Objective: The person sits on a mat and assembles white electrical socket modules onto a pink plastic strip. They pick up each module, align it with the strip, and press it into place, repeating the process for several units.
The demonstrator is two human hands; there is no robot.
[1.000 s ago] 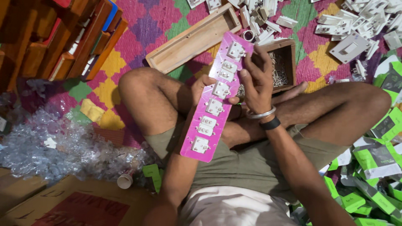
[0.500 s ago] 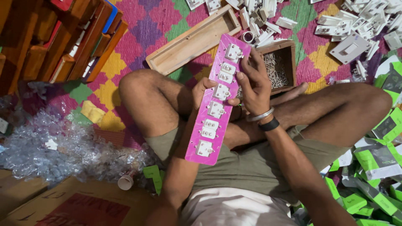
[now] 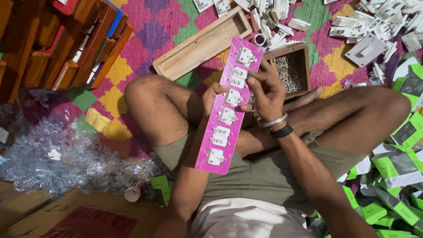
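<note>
**Pink socket strip held over the lap**

A long, flat pink strip [image 3: 227, 112] carrying a row of square white plastic sockets slants from 1 o'clock to 7 o'clock above the crossed legs. The left hand [image 3: 211, 98] grips its left edge, thumb on top. The right hand [image 3: 266, 90] pinches one socket mid-strip. At 12 o'clock on the patterned mat [image 3: 132, 61] sits a wooden box of small metal pins [image 3: 293, 66]; crinkled clear plastic [image 3: 57, 154] lies at 8 o'clock.

Single head view, looking steeply down, close over lap and patterned mat [image 3: 132, 26].
</note>
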